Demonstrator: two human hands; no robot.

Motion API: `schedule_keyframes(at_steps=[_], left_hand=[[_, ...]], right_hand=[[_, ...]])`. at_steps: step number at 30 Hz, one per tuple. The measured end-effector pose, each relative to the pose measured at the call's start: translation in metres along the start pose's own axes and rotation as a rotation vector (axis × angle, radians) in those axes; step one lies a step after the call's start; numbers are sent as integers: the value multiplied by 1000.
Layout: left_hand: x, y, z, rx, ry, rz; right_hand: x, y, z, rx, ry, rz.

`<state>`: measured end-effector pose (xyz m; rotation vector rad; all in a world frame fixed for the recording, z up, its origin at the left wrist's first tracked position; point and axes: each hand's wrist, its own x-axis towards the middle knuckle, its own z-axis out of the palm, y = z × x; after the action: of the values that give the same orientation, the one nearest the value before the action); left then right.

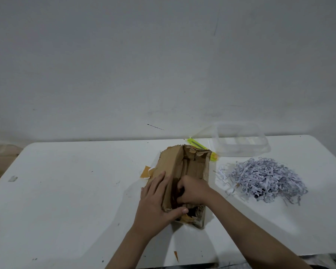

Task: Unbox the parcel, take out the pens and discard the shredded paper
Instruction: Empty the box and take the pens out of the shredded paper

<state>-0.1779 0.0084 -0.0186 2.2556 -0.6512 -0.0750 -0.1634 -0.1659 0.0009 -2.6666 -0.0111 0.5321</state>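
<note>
An opened brown cardboard parcel [190,166] lies on the white table [76,191], its flaps torn. My left hand [155,200] presses flat on the parcel's left flap, thumb at the near end. My right hand [192,190] reaches inside the box with fingers curled; what it holds is hidden. A heap of white shredded paper [264,179] lies on the table to the right of the parcel. No pens are visible.
A clear plastic container [242,142] stands at the back right. A yellow-green utility knife [198,147] lies behind the parcel. Scraps of brown tape [146,171] lie by the box's left side, and one [176,256] lies near the front edge. A wall rises behind the table.
</note>
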Motion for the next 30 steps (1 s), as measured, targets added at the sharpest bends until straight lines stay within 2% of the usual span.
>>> schedule_keyframes(at_steps=[9,11,13,15,18,23,26,30], left_hand=[[0,0,0,6,1,7],[-1,0,-1,12,0,6],[-1,0,-2,42,-1,7],[-1,1,-3,104,9,11],[-2,7,-3,183,51,10],[-3,21,0,185,60,24],[2,28,5,173,62,77],[9,31,10,139,73,165]], right_hand=[[-2,2,6,-27,65,-45],[-5,3,5,45,102,-73],[-13,4,0,276,211,-109],[-25,9,-8,500,419,-90],[-45,32,-22,616,749,32],[-69,94,-47,441,1024,299],[-76,123,-53,286,991,423],[-78,127,-53,173,949,441]])
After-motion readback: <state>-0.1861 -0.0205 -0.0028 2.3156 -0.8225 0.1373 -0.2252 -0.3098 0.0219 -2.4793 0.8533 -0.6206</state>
